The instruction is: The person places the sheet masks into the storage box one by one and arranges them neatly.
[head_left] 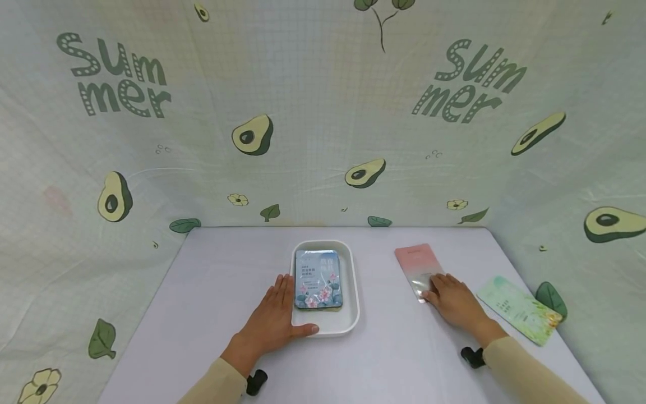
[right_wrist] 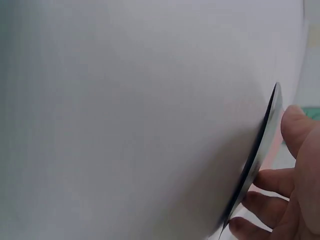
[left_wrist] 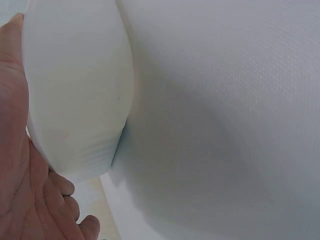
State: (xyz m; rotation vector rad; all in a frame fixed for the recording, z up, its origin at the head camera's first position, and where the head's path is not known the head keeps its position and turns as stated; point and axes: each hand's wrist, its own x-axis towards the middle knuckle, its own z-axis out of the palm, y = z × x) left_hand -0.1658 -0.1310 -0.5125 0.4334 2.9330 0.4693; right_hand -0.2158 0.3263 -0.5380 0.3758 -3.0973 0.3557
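Note:
A white tray (head_left: pixel 328 325) holds a stack of blue sachets (head_left: pixel 318 279) printed with pink flowers. My left hand (head_left: pixel 272 314) lies along the tray's left side, its fingers straight and the thumb across the front rim. The left wrist view shows that palm against the tray's outer wall (left_wrist: pixel 80 90). To the right, my right hand (head_left: pixel 456 300) holds the near end of a pink and silver sachet (head_left: pixel 418 261) with bent fingers and thumb. In the right wrist view the fingertips touch the sachet's edge (right_wrist: pixel 260 155).
A green sachet (head_left: pixel 522 308) with yellow flowers lies at the right, near the white table's (head_left: pixel 383 359) right edge. A patterned cloth (head_left: pixel 313 84) with avocados rises behind the table and at both sides.

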